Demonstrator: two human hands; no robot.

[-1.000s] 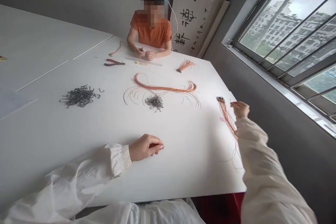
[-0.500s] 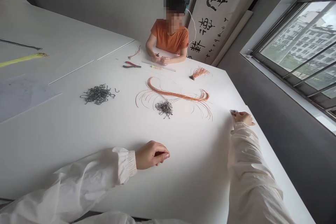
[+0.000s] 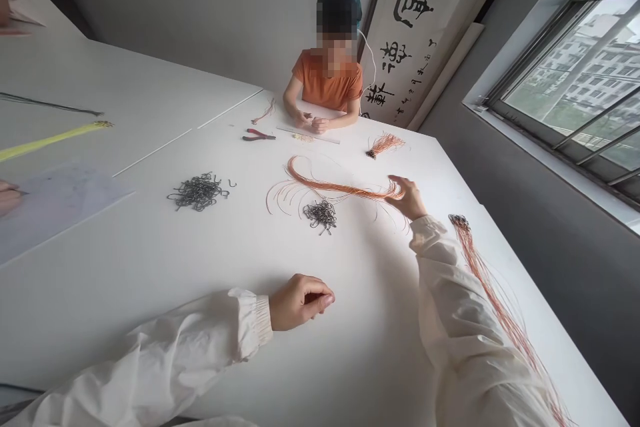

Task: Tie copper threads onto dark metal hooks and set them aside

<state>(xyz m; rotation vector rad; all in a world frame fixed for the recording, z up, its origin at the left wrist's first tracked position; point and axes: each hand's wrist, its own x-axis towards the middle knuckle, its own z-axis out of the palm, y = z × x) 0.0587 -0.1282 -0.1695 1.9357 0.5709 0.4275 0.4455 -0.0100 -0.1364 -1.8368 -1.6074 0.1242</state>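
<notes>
Fingers [image 3: 323,298] of the left hand [image 3: 299,301] are curled into a loose fist on the white tabletop [image 3: 150,267], thumb pressed against them. Whether anything small is pinched inside I cannot tell. Along the right sleeve lies a sheaf of copper wires [image 3: 487,280], dark hooks at its far tip.

Farther out, the right hand [image 3: 409,200] reaches to the fanned end of the long wire bundle [image 3: 340,187], fingertips on the strands. I cannot make out if they have closed on any. Those strands look thin, light and springy, likely to splay, tangle or kink. A light pinch on one strand near its tip seems safer than a grab at the middle.

A small heap of hooks [image 3: 321,213] sits just beside the bundle, with a bigger heap [image 3: 199,191] well to the left. Beyond lie pliers [image 3: 258,137], and a person in an orange shirt [image 3: 327,83] sits at the far edge.
</notes>
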